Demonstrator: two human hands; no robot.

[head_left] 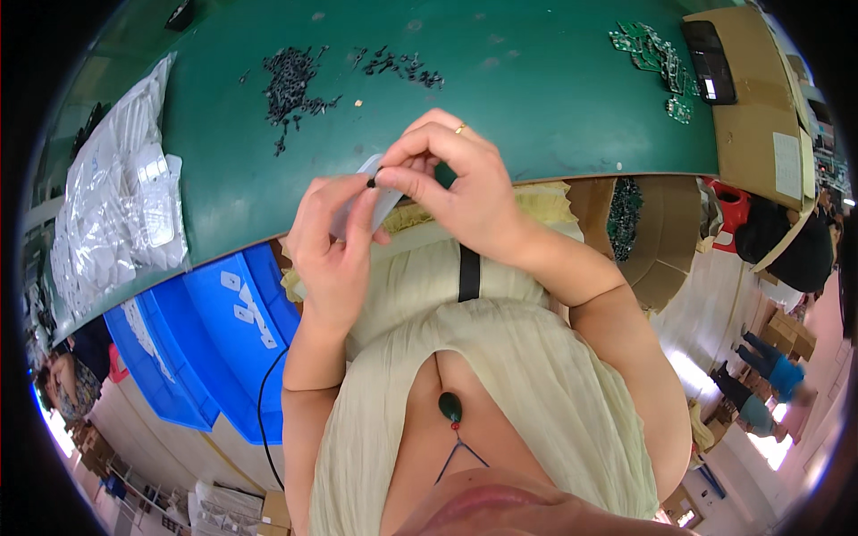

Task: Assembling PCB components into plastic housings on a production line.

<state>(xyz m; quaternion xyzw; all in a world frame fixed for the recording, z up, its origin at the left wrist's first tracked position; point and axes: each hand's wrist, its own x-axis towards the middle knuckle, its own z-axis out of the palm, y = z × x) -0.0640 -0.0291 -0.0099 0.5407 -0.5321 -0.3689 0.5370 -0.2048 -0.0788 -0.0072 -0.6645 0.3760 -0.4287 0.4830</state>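
Near the front edge of the green table, my two hands meet at the fingertips. My left hand point(329, 234) is closed, with a translucent whitish plastic piece point(388, 202) in its fingers. A tiny black part point(372, 182) sits at that piece, between the fingertips of both hands. Thumb and index finger of my right hand point(469, 183) pinch at the black part. Fingers cover much of the plastic piece, so its full shape cannot be made out. Beyond my hands lies a pile of small black parts point(293, 85), with a looser scatter of black parts point(402, 67) to its right.
Clear plastic bags of whitish pieces point(121, 183) lie on the green table point(536, 98) at left. Below them stand blue bins point(192, 357) holding white pieces. Green circuit boards point(657, 58), a black phone point(709, 62) and a cardboard box point(760, 107) are at far right.
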